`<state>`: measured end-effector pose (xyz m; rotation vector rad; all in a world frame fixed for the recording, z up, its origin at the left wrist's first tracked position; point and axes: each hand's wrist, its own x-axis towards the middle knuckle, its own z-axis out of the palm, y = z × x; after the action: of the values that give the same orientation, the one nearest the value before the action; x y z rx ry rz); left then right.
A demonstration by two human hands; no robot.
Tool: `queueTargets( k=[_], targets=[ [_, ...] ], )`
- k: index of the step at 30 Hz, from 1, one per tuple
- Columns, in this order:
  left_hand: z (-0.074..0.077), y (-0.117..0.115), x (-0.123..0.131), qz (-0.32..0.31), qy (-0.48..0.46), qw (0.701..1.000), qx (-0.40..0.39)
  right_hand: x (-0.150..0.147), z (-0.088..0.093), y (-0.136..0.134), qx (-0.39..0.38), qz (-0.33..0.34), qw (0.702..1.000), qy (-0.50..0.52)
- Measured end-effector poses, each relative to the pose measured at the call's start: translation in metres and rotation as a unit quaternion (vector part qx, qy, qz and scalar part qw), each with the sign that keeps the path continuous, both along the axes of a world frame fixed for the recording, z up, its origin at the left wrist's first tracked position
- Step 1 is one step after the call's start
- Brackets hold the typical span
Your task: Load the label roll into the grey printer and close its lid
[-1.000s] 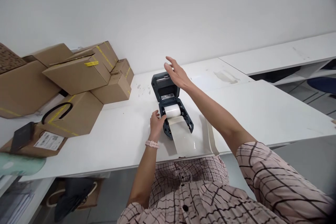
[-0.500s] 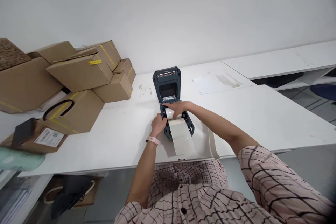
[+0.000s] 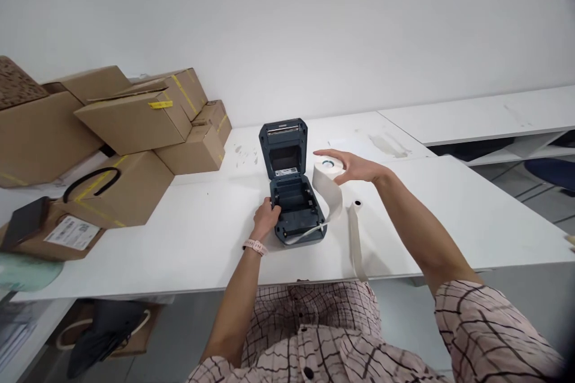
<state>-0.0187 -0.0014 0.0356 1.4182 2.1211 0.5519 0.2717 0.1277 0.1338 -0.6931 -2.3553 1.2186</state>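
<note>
A dark label printer [image 3: 294,203] stands on the white table with its lid [image 3: 284,146] raised and its roll bay bare. My left hand [image 3: 266,218] grips the printer's left edge, fingers closed over the side wall. To the right of the printer, my right hand [image 3: 354,166] holds a white label roll [image 3: 327,166] on its end, fingers curved around it. A loose strip of the roll's paper curls down and across the printer's front. Close by on the right is a narrow upright roll [image 3: 357,204] with a strip trailing towards the table's front edge.
Cardboard boxes [image 3: 135,122] are piled on the left of the table [image 3: 202,251]. A mint-green package [image 3: 29,272] lies at the front left. A white sheet [image 3: 350,148] lies behind my right hand. A blue stool [image 3: 552,170] stands at the far right.
My right hand has lifted the label roll out of the printer and moved it right, with its paper trailing. The narrow roll has come into view. My left hand stays at the printer's side.
</note>
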Motion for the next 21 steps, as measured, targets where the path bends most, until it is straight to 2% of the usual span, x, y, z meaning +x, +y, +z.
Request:
queueTargets(
  k=[4,7,9,13,17,19,21],
  targets=[
    [-0.005,0.002,-0.002,0.009,-0.014,1.000,0.024,0.017,-0.042,0.016,-0.097,-0.092,0.991,0.029],
    [-0.008,0.004,-0.003,0.024,-0.035,0.998,0.043,0.013,-0.075,0.024,-0.143,-0.127,0.981,0.029],
    [-0.009,0.005,-0.004,0.030,-0.041,0.998,0.045,0.011,-0.089,0.027,-0.161,-0.135,0.978,0.017],
    [-0.010,0.005,-0.005,0.027,-0.046,0.997,0.046,0.035,-0.096,0.022,-0.182,-0.125,0.975,0.004],
    [-0.009,0.004,-0.005,0.019,-0.054,0.998,0.041,0.085,-0.102,-0.008,-0.196,-0.098,0.974,0.050],
    [-0.009,0.004,-0.005,0.021,-0.050,0.998,0.039,0.098,-0.109,-0.030,-0.172,-0.093,0.980,0.033],
    [-0.009,0.003,-0.004,0.027,-0.060,0.997,0.041,0.097,-0.113,-0.052,-0.098,-0.117,0.988,-0.024]
  ],
)
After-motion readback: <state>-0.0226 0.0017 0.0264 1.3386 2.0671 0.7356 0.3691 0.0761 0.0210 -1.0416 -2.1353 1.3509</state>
